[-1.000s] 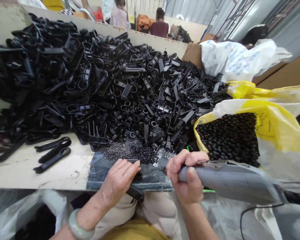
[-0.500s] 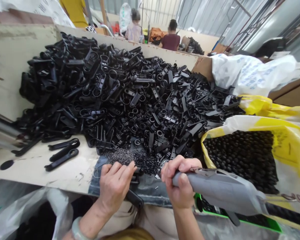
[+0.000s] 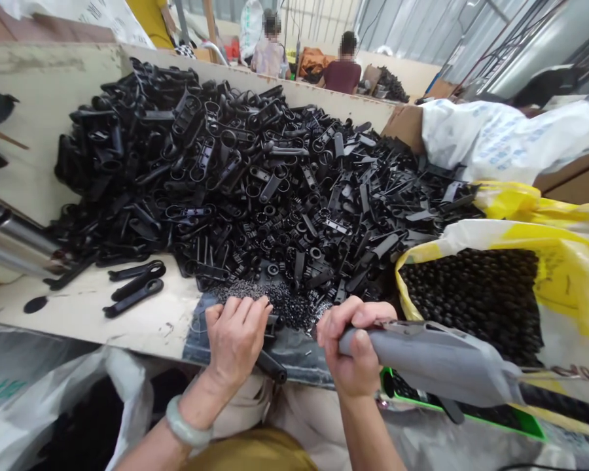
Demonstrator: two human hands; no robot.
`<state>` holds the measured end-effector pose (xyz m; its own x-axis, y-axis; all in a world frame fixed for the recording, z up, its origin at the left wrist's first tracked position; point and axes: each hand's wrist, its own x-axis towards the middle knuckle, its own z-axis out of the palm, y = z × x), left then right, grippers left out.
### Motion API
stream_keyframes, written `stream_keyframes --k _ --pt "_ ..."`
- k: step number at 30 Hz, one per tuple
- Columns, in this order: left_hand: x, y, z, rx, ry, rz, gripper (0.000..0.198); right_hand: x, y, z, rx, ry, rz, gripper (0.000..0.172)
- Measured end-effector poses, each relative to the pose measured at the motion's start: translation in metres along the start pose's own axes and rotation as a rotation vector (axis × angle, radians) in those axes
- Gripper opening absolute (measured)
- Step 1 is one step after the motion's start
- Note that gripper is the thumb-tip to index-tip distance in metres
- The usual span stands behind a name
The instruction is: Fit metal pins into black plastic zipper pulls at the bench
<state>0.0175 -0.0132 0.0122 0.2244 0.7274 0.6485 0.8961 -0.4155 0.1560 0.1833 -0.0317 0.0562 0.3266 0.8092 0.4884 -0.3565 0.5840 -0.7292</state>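
Observation:
My right hand (image 3: 351, 343) is closed around the front of a grey electric screwdriver (image 3: 436, 360), which lies almost level. Its black cable runs off to the right, and its tip is hidden by my fingers. My left hand (image 3: 238, 333) is curled with its back up over the dark mat (image 3: 294, 353). A black plastic handle (image 3: 272, 367) sticks out beneath it at the table's front edge; the fingers cover the rest. Just beyond both hands lies a heap of tiny dark parts (image 3: 275, 297), with silvery screws (image 3: 319, 311) beside my right hand.
A large pile of black plastic handles (image 3: 201, 150) fills the bin. Three handles (image 3: 135, 288) lie at left, near a metal cylinder (image 3: 14, 242). A yellow-white bag (image 3: 564, 288) of black pieces and a green-edged tray (image 3: 510, 425) stand right. People sit behind.
The view has shifted slightly, so the pile sits a little further right. My left hand appears slightly higher and further right. The right hand keeps its grip on the screwdriver.

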Motion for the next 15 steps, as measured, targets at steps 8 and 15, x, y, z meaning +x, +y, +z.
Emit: stream_keyframes --k 8,15 --pt "-0.032 -0.003 -0.023 -0.453 0.052 0.059 0.019 -0.017 -0.015 -0.001 0.009 -0.009 0.019 0.02" --pt "-0.057 0.011 -0.037 -0.641 -0.034 -0.076 0.019 -0.026 -0.015 -0.001 0.004 -0.008 0.054 0.017"
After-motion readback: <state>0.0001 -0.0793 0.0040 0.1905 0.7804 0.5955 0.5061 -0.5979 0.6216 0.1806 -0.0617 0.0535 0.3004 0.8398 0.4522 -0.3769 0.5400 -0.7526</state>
